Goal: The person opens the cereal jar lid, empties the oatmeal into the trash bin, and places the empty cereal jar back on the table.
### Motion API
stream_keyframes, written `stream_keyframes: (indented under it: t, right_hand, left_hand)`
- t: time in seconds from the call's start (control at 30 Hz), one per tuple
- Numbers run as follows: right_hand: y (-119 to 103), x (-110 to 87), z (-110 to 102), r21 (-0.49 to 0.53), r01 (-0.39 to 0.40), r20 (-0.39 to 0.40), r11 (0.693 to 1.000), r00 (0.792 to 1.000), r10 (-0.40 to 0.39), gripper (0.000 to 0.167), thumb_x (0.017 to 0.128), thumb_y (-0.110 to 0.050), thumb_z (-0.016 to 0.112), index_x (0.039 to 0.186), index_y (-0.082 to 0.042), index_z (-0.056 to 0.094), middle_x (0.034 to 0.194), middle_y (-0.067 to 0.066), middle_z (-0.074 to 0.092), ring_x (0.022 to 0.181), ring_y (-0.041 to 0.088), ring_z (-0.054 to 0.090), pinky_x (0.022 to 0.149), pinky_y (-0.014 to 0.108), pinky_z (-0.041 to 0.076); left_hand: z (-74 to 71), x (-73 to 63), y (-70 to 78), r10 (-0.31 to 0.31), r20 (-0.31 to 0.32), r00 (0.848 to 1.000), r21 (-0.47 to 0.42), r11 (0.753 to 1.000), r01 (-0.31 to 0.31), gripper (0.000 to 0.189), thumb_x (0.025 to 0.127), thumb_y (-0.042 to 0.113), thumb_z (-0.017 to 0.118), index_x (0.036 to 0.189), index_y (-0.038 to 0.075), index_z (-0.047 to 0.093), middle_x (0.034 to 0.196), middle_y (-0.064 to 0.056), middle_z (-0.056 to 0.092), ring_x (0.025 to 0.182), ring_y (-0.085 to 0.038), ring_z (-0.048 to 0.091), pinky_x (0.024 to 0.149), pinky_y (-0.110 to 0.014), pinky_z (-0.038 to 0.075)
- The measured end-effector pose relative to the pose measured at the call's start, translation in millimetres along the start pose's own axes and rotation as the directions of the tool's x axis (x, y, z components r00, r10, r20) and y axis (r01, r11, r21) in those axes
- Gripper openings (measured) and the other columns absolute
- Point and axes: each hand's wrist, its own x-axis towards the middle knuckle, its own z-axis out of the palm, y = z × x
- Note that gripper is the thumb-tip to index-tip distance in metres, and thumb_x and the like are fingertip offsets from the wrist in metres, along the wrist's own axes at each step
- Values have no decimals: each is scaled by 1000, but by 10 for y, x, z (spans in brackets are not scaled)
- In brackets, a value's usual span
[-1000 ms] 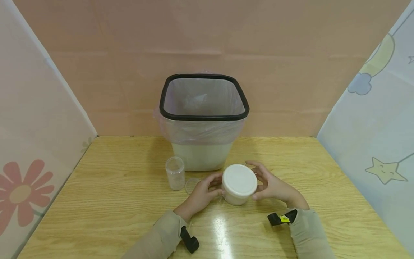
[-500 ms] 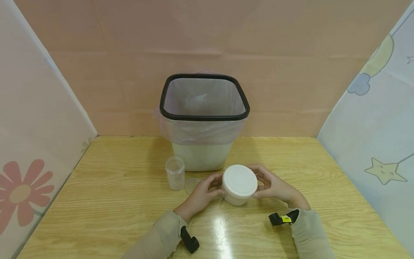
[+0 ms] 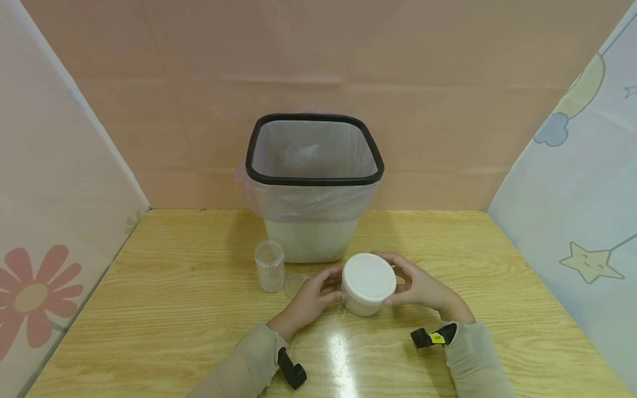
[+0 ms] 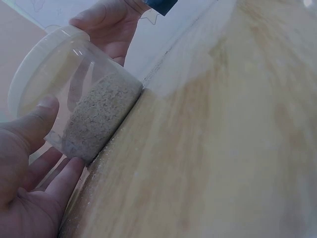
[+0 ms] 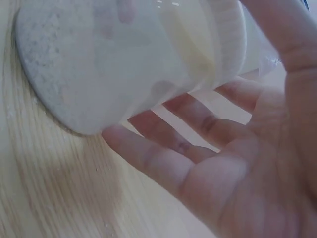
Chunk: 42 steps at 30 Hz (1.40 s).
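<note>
A round clear container (image 3: 368,283) with a white lid stands on the wooden table (image 3: 174,315) in front of the bin. It holds a layer of pale grainy stuff at its bottom (image 4: 94,119). My left hand (image 3: 312,297) grips its left side, thumb (image 4: 30,130) on the wall and fingers below. My right hand (image 3: 420,287) wraps round the lid's right side, fingers at the far rim and thumb at the near rim. In the right wrist view the container (image 5: 124,59) lies against my right hand's fingers (image 5: 163,148).
A white bin (image 3: 314,179) with a black rim and a clear bag liner stands behind the container. A small clear jar (image 3: 269,266) and its loose clear lid (image 3: 296,284) sit left of my left hand. Printed panels wall in both sides.
My right hand's fingers have closed in from spread to lie on the lid's rim. The container and left hand have stayed put.
</note>
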Motion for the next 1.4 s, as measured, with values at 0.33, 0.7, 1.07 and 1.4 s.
stream_keyframes:
  t: [0.33, 0.7, 1.07, 1.4]
  right_hand:
    - [28, -35, -37, 37, 18, -15, 999, 1000, -17, 78, 83, 3, 79, 146, 0, 34, 148, 11, 44, 131, 12, 49, 96, 41, 55]
    - [32, 5, -36, 36, 38, 68, 999, 997, -40, 94, 80, 4, 82, 156, -1, 27, 151, 11, 37, 130, 19, 45, 101, 37, 52]
    - [4, 2, 4, -69, 3, -10, 998, 1000, -3, 95, 77, -2, 87, 152, -3, 29, 145, 21, 38, 128, 14, 47, 98, 37, 53]
    - [53, -35, -59, 62, 27, 63, 998, 997, -31, 88, 84, 6, 78, 157, -3, 29, 156, 5, 35, 133, 16, 45, 102, 38, 51]
  left_hand:
    - [-4, 1, 16, 11, 1, 1000, -15, 1000, -11, 54, 96, 13, 71, 145, 0, 50, 141, -16, 57, 130, -32, 54, 110, -42, 46]
    - [-4, 14, -3, 8, 11, 1000, -35, 999, -8, 54, 97, 14, 71, 145, 1, 50, 143, -16, 56, 131, -31, 54, 110, -41, 46]
    - [-4, 7, -22, 10, 4, 1000, -13, 1000, -10, 54, 96, 14, 71, 144, 1, 51, 141, -15, 57, 130, -31, 55, 109, -43, 46]
    - [-5, 9, -29, 10, 16, 1000, -2, 1000, -10, 54, 96, 15, 71, 144, 3, 51, 142, -14, 57, 131, -30, 55, 110, -43, 45]
